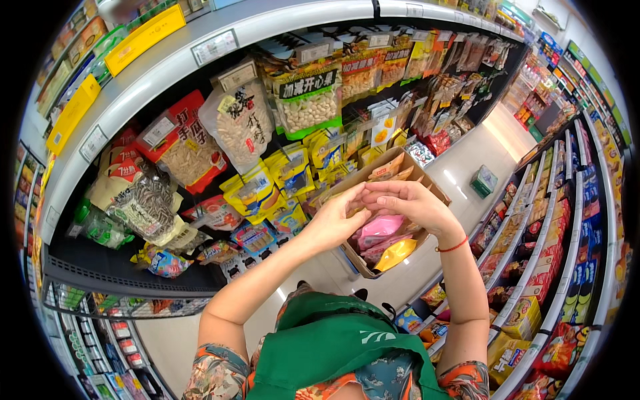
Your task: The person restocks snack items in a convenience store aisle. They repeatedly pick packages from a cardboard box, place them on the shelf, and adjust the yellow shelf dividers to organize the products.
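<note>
My left hand [342, 212] and my right hand [412, 200] meet at the fingertips above an open cardboard carton [422, 172]. Their fingers are curved and overlap, so whether anything lies between them is hidden. A red cord bracelet [452, 245] circles the right wrist. Inside the carton, pink packets [382, 227] and a shiny yellow packet [398, 253] show below the hands. Orange-tan packets [387, 169] stand upright at its far end. What supports the carton is mostly out of sight.
Bagged nuts [307, 105], sunflower seeds [192, 150] and yellow snack bags [252, 192] hang on the rack at left and ahead. Shelves of packaged snacks [542, 255] line the right side. A green box [483, 181] sits on the aisle floor [457, 167].
</note>
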`<move>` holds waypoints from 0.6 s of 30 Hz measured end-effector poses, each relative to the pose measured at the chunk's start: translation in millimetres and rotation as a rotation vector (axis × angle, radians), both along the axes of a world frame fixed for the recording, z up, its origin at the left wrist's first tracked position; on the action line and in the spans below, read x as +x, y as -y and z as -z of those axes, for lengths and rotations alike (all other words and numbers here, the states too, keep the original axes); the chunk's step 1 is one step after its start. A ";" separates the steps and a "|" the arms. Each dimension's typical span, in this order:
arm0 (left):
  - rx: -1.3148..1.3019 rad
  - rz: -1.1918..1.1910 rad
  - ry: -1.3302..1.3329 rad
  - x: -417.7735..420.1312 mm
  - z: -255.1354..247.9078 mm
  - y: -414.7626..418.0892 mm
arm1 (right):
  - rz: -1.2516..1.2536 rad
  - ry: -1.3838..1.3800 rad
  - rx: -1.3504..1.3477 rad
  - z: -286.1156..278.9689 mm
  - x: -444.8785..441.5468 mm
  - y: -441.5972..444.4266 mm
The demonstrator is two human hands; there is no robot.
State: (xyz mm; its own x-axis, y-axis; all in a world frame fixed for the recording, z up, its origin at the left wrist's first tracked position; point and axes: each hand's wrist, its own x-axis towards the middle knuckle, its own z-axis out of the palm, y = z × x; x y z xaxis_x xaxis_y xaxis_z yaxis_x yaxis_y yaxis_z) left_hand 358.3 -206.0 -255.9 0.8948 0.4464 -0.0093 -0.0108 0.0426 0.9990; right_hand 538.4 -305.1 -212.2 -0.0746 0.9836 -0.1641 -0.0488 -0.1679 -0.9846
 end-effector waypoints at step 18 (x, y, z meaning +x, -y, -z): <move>-0.067 -0.018 -0.167 39.4 99.9 32.8 | 0.058 -0.065 -0.187 80.8 36.8 27.3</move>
State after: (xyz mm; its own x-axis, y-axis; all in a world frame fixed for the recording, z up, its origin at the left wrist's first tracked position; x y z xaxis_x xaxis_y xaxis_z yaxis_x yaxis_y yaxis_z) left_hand 397.7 -238.8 -355.7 0.8703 0.4554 -0.1875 0.1538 0.1104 0.9819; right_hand 575.2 -332.5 -293.1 -0.0354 0.9393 -0.3412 -0.1265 -0.3429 -0.9308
